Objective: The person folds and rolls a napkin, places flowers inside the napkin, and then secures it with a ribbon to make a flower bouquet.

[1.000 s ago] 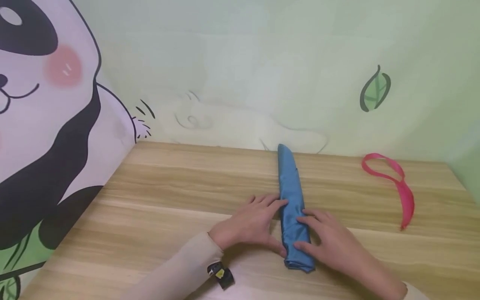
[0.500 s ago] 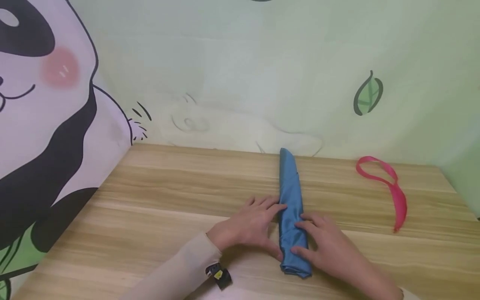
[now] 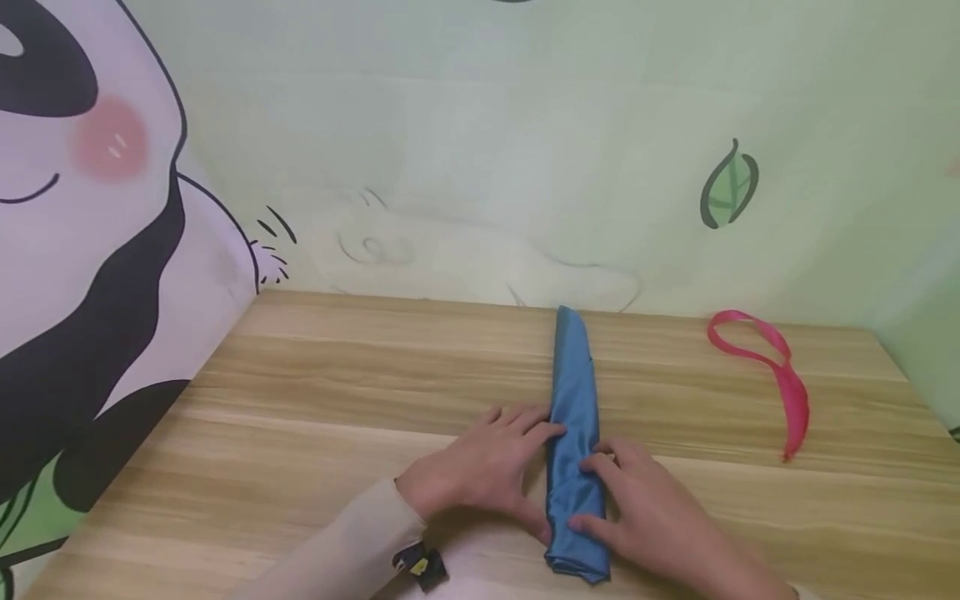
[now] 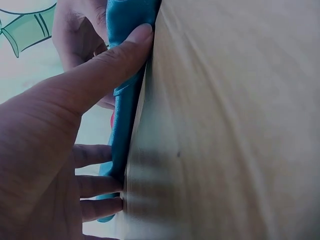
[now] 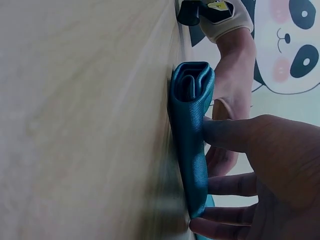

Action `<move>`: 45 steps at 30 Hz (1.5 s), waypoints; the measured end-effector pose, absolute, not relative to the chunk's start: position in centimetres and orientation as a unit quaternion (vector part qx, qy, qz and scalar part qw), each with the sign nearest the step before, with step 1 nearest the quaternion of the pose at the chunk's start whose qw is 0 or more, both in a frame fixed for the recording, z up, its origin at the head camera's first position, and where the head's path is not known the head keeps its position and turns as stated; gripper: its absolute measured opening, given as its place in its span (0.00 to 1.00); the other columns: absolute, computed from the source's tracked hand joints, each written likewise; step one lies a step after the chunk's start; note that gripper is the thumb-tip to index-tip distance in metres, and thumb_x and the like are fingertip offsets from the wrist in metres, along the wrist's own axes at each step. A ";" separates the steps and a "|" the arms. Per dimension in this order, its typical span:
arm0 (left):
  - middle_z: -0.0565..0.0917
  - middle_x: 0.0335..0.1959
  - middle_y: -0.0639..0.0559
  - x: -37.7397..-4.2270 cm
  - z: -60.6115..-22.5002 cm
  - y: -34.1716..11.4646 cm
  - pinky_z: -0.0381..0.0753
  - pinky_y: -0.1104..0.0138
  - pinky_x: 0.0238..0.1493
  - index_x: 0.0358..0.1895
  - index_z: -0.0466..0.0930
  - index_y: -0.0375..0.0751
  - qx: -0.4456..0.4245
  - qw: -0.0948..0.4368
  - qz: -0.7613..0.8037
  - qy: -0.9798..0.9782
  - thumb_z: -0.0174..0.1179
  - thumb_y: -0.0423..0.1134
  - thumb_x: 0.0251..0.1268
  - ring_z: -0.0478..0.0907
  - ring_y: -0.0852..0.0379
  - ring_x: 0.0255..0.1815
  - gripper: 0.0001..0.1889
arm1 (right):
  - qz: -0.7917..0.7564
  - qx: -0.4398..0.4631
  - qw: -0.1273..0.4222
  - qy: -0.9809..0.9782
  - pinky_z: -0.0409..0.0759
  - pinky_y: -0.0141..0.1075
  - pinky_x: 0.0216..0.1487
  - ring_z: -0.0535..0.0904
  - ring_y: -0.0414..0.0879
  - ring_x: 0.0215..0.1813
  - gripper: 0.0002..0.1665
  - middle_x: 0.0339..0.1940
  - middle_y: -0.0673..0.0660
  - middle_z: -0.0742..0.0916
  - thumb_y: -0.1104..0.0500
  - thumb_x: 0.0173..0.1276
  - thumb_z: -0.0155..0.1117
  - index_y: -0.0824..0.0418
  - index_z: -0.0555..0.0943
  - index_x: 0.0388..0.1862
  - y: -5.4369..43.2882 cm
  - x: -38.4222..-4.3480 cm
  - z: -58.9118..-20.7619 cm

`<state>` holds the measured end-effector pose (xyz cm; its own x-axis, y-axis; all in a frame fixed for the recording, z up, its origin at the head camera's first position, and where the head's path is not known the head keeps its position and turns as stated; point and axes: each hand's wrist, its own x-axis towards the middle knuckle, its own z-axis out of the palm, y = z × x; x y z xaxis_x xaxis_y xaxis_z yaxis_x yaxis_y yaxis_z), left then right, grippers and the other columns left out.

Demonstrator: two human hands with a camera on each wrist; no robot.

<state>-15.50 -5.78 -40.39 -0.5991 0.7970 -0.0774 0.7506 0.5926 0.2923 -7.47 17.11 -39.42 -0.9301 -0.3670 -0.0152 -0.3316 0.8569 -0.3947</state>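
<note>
A shiny blue satin cloth (image 3: 576,433), rolled into a long narrow bundle, lies lengthwise on the wooden table. Its near end shows wound layers in the right wrist view (image 5: 191,82). Along its left side rests my left hand (image 3: 487,462), thumb near the close end and fingers spread farther up, their tips touching the cloth. My right hand (image 3: 652,512) touches it from the right, with thumb and fingertips on its top and right edge. In the left wrist view, the left thumb (image 4: 120,57) lies straight against the roll (image 4: 130,95).
A pink ribbon (image 3: 795,400), looped at its far end, lies on the table (image 3: 337,375) to the right. A pale green wall (image 3: 450,150) with a painted panda and a leaf stands behind the table. A black band with a yellow mark (image 3: 422,567) hangs under the left sleeve.
The blue cloth roll and both hands have shifted slightly toward me and a little left. The head view has also turned slightly. The ribbon lies as before.
</note>
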 end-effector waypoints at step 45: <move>0.79 0.71 0.55 -24.0 -34.3 5.8 0.70 0.70 0.69 0.76 0.75 0.48 0.408 0.080 0.387 0.823 0.68 0.59 0.71 0.72 0.63 0.72 0.35 | -0.245 0.117 -0.032 0.962 0.84 0.51 0.37 0.77 0.69 0.45 0.36 0.48 0.80 0.80 0.55 0.74 0.67 0.85 0.69 0.64 36.9 -18.9 -35.9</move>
<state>-24.00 5.81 -34.28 -0.6540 0.7339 0.1836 0.6097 0.3676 0.7023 -18.94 36.92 -35.90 -0.9706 0.2407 0.0042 0.2095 0.8530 -0.4781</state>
